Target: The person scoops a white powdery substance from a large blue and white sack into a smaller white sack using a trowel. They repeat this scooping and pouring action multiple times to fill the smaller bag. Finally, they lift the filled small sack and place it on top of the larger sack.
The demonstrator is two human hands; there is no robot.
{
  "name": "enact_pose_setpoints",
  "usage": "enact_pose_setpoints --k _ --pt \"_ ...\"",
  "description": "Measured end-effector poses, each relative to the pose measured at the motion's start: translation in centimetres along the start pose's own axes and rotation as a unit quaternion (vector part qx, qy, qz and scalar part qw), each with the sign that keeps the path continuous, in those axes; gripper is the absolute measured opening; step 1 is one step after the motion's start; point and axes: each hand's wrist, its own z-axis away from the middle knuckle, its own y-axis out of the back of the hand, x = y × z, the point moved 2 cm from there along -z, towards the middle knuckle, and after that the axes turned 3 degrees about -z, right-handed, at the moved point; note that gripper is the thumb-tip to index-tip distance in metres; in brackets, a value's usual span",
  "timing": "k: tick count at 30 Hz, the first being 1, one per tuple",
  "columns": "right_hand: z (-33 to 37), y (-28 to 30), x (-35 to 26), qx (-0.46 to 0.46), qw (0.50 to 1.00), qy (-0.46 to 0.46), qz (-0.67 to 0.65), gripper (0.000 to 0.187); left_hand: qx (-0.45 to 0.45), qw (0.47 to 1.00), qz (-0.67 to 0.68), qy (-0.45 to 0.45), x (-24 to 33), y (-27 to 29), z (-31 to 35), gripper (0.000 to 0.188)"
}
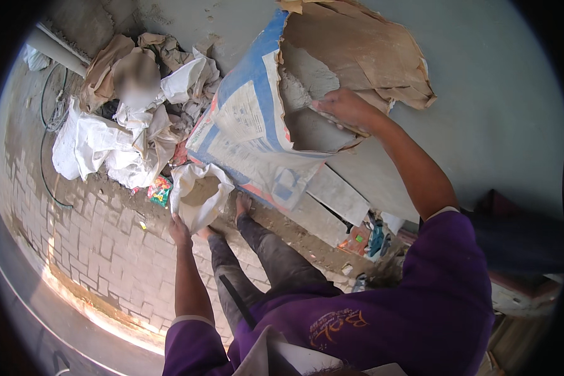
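A large paper bag (238,119), blue, white and brown, stands with its torn mouth open. Grey powder (310,78) lies inside it. My right hand (346,108) reaches into that mouth, closed round a thin, light-coloured flat tool (359,131); the fingers hide much of it, and I cannot tell its exact kind. Lower down, near my feet, my left hand (180,230) grips the edge of a small white woven sack (213,212). Sandy-coloured powder (200,191) shows within the sack's rolled-open top.
Crumpled white sacks (97,141) and brown paper (103,69) are heaped at the left. A dark hose (44,150) trails over the paving bricks (106,232). Grey boards (338,194) lean beside the bag, close to a plain grey wall (489,81). A green packet (160,190) lies by the sack.
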Motion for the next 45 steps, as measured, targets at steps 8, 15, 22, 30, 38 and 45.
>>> enact_pose_setpoints --k 8,15,22,30,38,45 --pt "2.7 2.7 0.7 0.043 0.996 -0.026 -0.08 0.042 -0.001 0.999 -0.051 0.015 0.2 -0.4 0.1 0.055" --pt "5.9 4.7 1.4 0.107 0.991 -0.053 -0.067 0.044 -0.004 0.999 -0.042 0.008 0.3 0.2 0.0 0.055" --pt "8.5 4.6 1.6 0.104 0.99 -0.067 -0.065 0.039 -0.018 0.998 -0.052 0.002 -0.5 0.7 -0.9 0.054" --pt "10.3 4.6 1.7 0.107 0.989 -0.073 -0.071 0.041 -0.029 0.997 -0.061 -0.022 -1.2 0.4 -1.7 0.059" --pt "12.6 5.1 -0.2 0.114 0.991 -0.073 -0.014 0.041 -0.031 0.994 -0.099 -0.029 -1.9 0.0 -2.4 0.058" --pt "15.5 3.7 -3.0 0.115 0.993 -0.035 -0.003 0.036 -0.008 0.999 -0.032 -0.011 -0.2 -0.4 -1.6 0.056"
